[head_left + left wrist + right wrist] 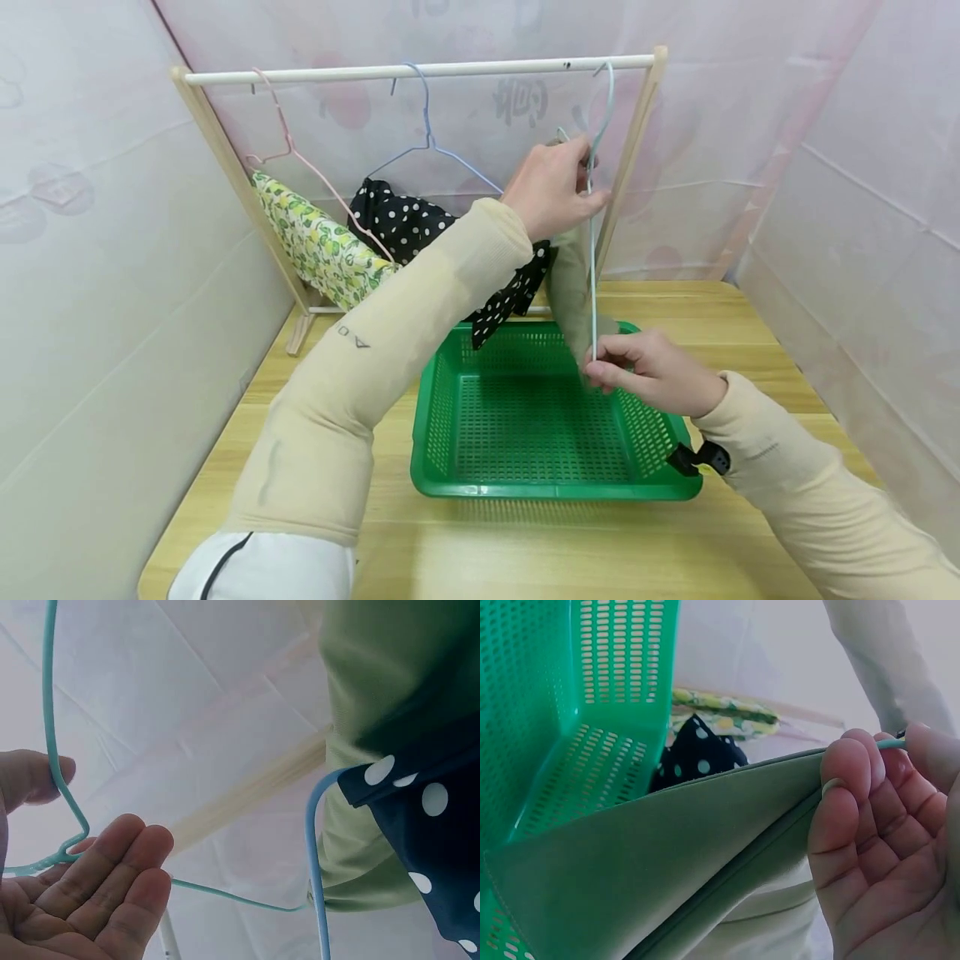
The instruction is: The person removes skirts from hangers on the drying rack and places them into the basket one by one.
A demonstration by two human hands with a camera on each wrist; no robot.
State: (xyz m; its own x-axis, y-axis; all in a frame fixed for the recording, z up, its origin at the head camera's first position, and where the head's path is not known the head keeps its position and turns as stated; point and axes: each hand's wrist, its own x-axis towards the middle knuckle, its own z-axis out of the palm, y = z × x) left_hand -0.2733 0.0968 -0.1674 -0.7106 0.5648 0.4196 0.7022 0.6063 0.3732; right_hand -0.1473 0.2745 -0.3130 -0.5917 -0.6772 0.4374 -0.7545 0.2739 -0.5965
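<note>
Two bare hands on one pale mint-green wire hanger point(593, 292), right end of rack. Left hand point(555, 187) has thumb and fingers around the wire near the twisted neck, other fingers loosely out. Right hand point(652, 371) is clamped by thumb and fingertips on the hanger's lower end, olive-green fabric cloth point(567, 275) right at its fingertips. Cloth hangs beside the near wire, over the back right part of the green perforated plastic basket point(555, 491); the hanger's far arm also reaches it. Hook overlaps the white round rack bar point(480, 68) near its right end; can't tell whether it bears on it. Left of that: black polka-dot cloth point(405, 221) on a blue wire hanger point(427, 125), yellow-green lemon-print cloth point(318, 242) on a pink wire hanger point(281, 125). Step in hand looks like settling the olive cloth on its hanger. Doing it well: steady the neck with the left so the hook doesn't swing, work the wire end fully into the cloth's corner with the right, even out both sides before letting go. Watch the polka-dot cloth, close by; it could snag. Don't yank, thin wire probably bends.
</note>
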